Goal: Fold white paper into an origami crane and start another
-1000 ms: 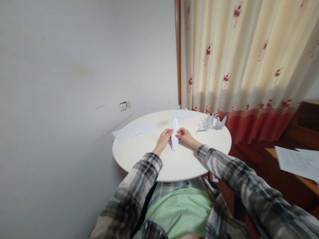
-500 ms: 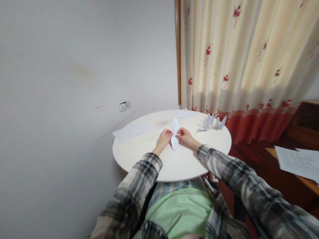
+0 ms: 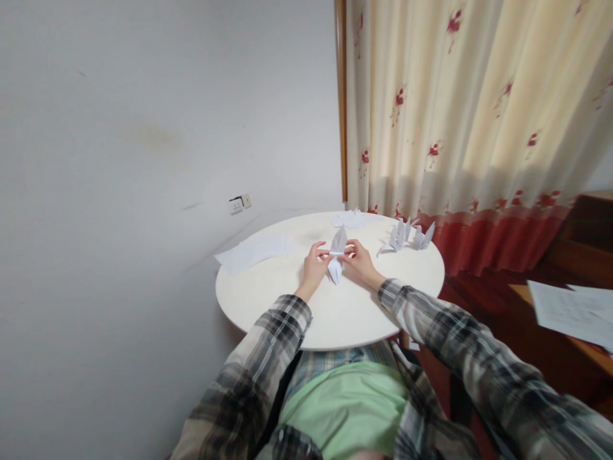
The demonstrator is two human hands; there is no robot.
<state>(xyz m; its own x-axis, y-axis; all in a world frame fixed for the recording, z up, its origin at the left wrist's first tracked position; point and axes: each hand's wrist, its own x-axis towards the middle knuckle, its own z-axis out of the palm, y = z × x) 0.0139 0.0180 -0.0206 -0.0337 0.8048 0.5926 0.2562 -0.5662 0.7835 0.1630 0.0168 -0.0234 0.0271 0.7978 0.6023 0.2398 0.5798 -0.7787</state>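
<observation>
A white folded paper piece [image 3: 338, 240] is held between my two hands over the middle of the round table. Its far half stands up as a pointed leaf shape, while the near half points down toward me. A narrow folded band crosses its middle. My left hand [image 3: 315, 264] pinches the left end of that band with thumb and fingers. On the other side, my right hand [image 3: 358, 260] pinches the right end the same way. The fingertips hide both ends of the band.
The white round table [image 3: 268, 300] stands against a pale wall. Folded paper cranes [image 3: 400, 235] stand at its right edge. Flat paper sheets [image 3: 253, 252] lie at the left, and paper scraps [image 3: 348, 219] at the back. Printed sheets [image 3: 569, 310] lie on wooden furniture at right.
The paper piece lay nearly flat and long between my hands. Now it is bent across its middle, with the far point raised and a band showing. Both hands stay pinched on it.
</observation>
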